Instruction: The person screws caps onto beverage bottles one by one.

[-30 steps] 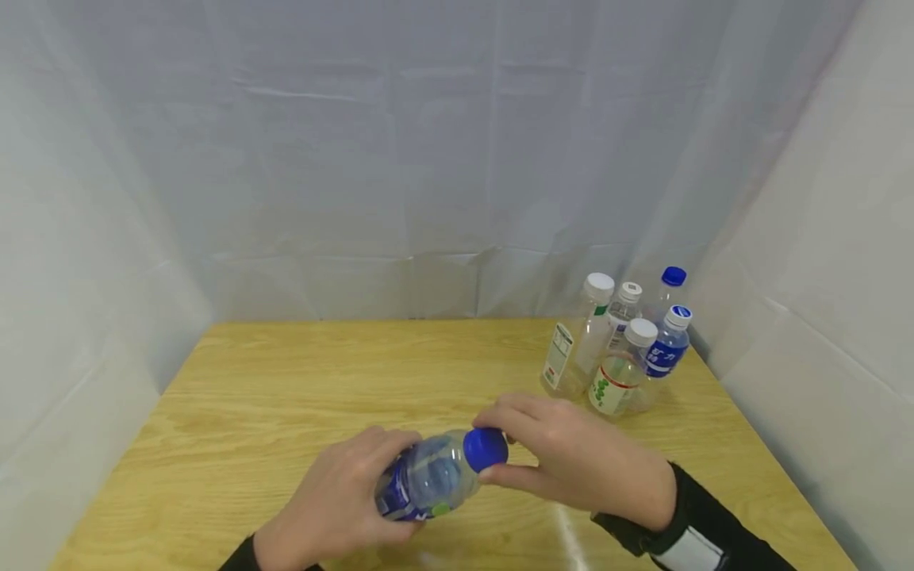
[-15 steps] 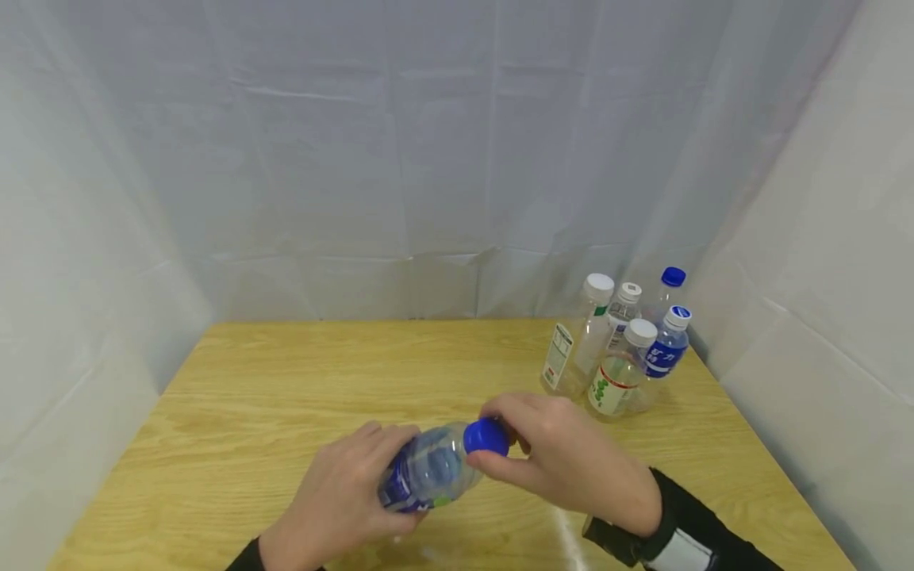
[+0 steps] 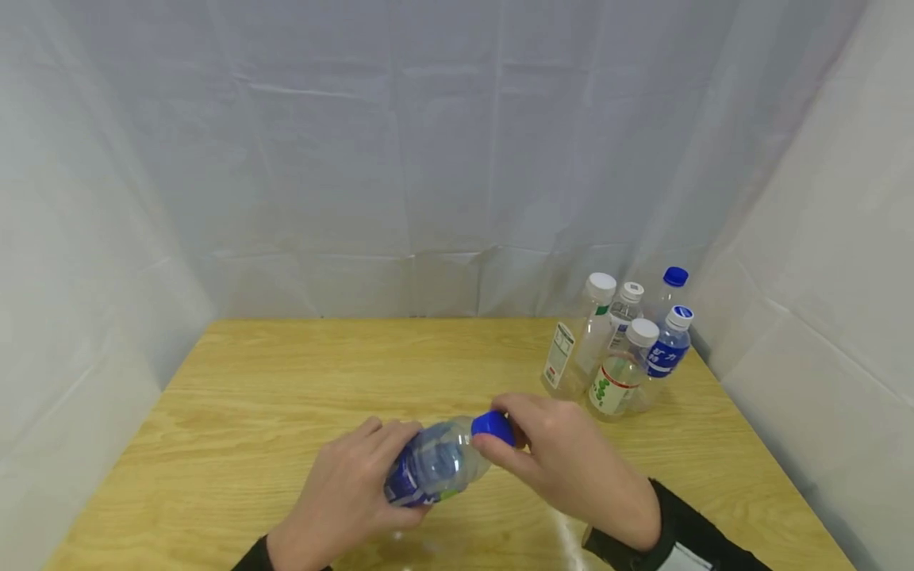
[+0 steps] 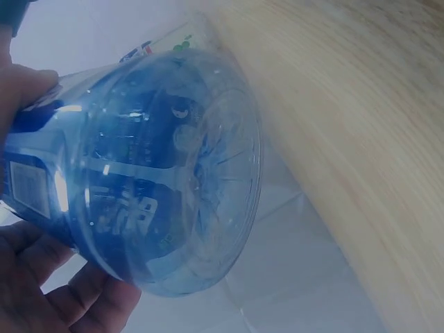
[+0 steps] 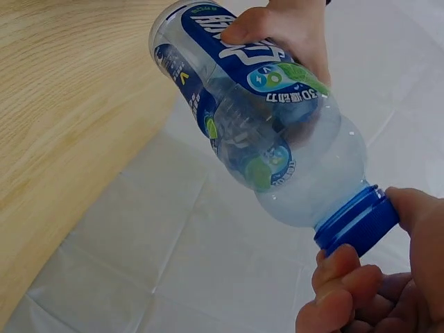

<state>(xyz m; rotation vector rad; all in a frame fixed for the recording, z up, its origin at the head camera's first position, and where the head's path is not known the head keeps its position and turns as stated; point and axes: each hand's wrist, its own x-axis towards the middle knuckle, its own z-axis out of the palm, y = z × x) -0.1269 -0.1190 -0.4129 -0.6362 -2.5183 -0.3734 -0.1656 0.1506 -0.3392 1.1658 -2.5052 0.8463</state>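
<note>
My left hand (image 3: 350,480) grips a clear plastic bottle (image 3: 441,458) with a blue label round its body. The bottle is held tilted above the table, its neck toward the right and its base (image 4: 225,180) facing the left wrist camera. Between thumb and fingers, my right hand (image 3: 571,460) pinches the blue screw cap (image 3: 493,429). In the right wrist view the cap (image 5: 361,223) sits at the bottle's mouth, with a blue ring just below it on the neck. No liquid shows inside the bottle.
Several capped bottles stand grouped at the table's right rear, among them a squat one with a green-and-white label (image 3: 612,385) and a tall white-capped one (image 3: 581,345). White sheeting (image 3: 400,159) hangs behind and on both sides of the wooden table (image 3: 300,373).
The bottle and both hands have shifted slightly up and to the right. My right hand has turned on the cap, its thumb now farther across the cap's near side.
</note>
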